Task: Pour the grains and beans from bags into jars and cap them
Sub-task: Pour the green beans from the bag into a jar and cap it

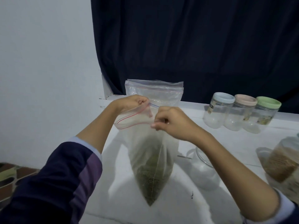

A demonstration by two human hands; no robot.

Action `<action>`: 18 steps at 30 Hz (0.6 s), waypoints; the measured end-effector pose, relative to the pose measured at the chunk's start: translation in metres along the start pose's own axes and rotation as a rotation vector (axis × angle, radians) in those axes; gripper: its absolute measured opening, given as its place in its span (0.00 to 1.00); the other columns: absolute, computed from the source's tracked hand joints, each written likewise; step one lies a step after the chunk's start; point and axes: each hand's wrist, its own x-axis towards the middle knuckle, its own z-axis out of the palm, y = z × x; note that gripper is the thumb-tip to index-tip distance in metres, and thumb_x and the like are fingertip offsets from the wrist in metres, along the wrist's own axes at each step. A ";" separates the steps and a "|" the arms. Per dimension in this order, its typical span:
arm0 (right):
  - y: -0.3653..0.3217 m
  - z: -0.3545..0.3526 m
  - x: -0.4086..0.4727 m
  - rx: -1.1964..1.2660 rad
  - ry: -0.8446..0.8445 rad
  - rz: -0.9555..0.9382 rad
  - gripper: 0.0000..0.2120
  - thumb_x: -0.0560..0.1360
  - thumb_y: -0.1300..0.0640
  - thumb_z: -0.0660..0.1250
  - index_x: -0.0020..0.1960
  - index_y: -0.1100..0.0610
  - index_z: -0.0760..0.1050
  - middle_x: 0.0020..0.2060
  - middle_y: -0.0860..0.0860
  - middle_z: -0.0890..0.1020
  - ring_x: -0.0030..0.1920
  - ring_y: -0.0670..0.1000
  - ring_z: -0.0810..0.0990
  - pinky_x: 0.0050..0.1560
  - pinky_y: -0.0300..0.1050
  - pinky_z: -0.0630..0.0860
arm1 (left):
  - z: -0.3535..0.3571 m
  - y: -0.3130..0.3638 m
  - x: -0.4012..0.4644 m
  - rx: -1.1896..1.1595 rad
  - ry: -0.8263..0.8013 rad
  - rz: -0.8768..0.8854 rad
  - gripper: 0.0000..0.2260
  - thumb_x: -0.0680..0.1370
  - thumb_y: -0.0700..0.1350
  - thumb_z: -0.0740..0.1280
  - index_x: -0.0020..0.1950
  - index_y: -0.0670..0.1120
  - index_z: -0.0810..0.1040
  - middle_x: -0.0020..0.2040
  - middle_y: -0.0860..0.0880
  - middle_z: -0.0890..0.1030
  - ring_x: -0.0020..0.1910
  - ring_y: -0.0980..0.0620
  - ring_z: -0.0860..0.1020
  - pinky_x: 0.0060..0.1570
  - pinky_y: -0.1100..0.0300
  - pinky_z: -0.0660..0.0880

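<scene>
A clear zip bag (150,160) with small green beans in its lower corner hangs above the white table (186,207). My left hand (132,102) pinches one side of its red zip strip and my right hand (171,122) pinches the other side, so the mouth gapes open. An open, empty clear jar (202,168) stands on the table just right of the bag, partly behind my right forearm. A jar of tan grains (281,160) stands at the right edge.
Another zip bag (155,91) stands upright at the back, against a dark curtain (194,46). Three empty capped jars stand at the back right, with blue (224,97), pink (246,100) and green (268,102) lids. A white wall is on the left.
</scene>
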 end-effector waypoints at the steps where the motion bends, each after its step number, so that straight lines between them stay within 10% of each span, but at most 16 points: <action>1: 0.000 -0.005 0.002 0.060 0.053 0.015 0.10 0.74 0.58 0.71 0.35 0.62 0.80 0.35 0.50 0.73 0.34 0.42 0.69 0.38 0.32 0.63 | -0.002 -0.002 -0.003 -0.024 0.075 0.025 0.15 0.83 0.39 0.57 0.35 0.47 0.69 0.28 0.60 0.77 0.29 0.65 0.72 0.35 0.70 0.67; 12: 0.047 -0.065 0.002 0.443 0.361 0.001 0.17 0.73 0.63 0.70 0.29 0.49 0.82 0.51 0.42 0.74 0.51 0.43 0.74 0.54 0.42 0.70 | -0.029 -0.024 -0.045 -0.700 0.833 0.147 0.13 0.79 0.30 0.56 0.40 0.45 0.70 0.31 0.54 0.77 0.32 0.57 0.72 0.37 0.65 0.69; 18: 0.078 -0.042 0.026 -0.034 0.157 0.247 0.17 0.73 0.63 0.67 0.27 0.52 0.79 0.54 0.42 0.75 0.61 0.52 0.69 0.61 0.51 0.67 | -0.002 -0.033 -0.053 -0.585 0.930 0.056 0.13 0.80 0.31 0.55 0.40 0.46 0.68 0.33 0.47 0.72 0.33 0.54 0.69 0.34 0.66 0.66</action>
